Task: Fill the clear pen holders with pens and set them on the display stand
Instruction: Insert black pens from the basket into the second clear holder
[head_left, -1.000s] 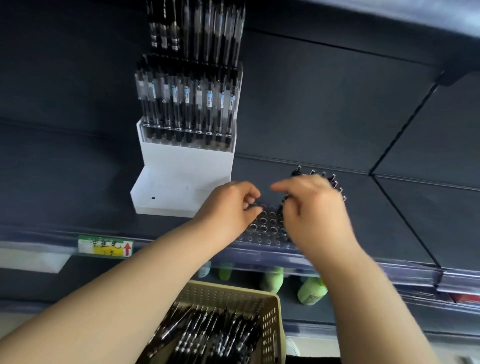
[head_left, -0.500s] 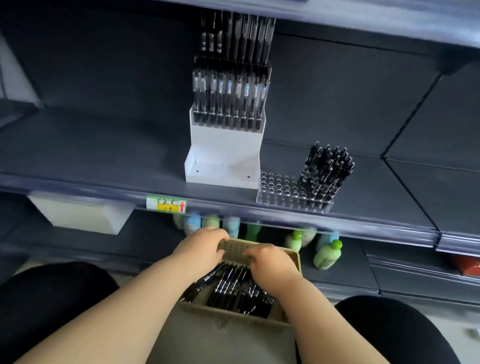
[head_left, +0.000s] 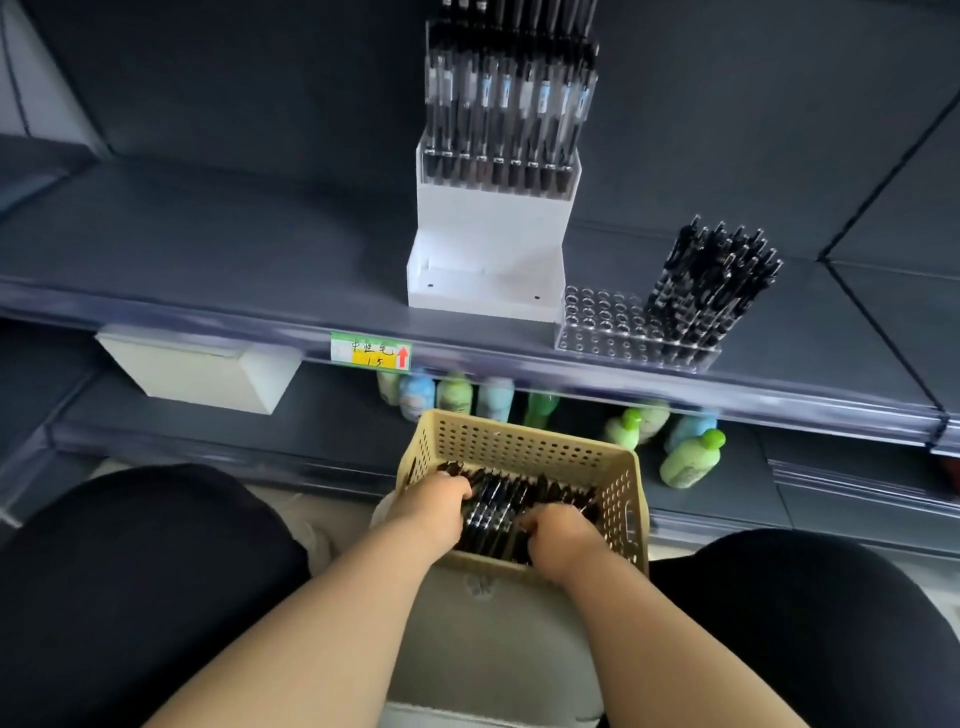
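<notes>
A beige perforated basket (head_left: 524, 448) sits between my knees, full of loose black pens (head_left: 511, 506). My left hand (head_left: 434, 506) and my right hand (head_left: 558, 535) are both down in the basket, fingers curled into the pens. On the shelf above, a clear pen holder (head_left: 597, 322) stands with its left holes bare and a bunch of black pens (head_left: 711, 291) in its right half. To its left is the white display stand (head_left: 488, 244), which carries filled holders of pens (head_left: 506, 114) on its upper steps.
The dark shelf edge (head_left: 208, 317) bears a green and yellow price label (head_left: 371, 352). A white box (head_left: 202, 371) hangs under it at the left. Several green and blue bottles (head_left: 691, 460) stand on the lower shelf behind the basket. My dark-clad knees flank the basket.
Both hands left the clear holder on the shelf and dropped into the basket of pens. The view tilted downward, and the hands now dig deeper among the pens.
</notes>
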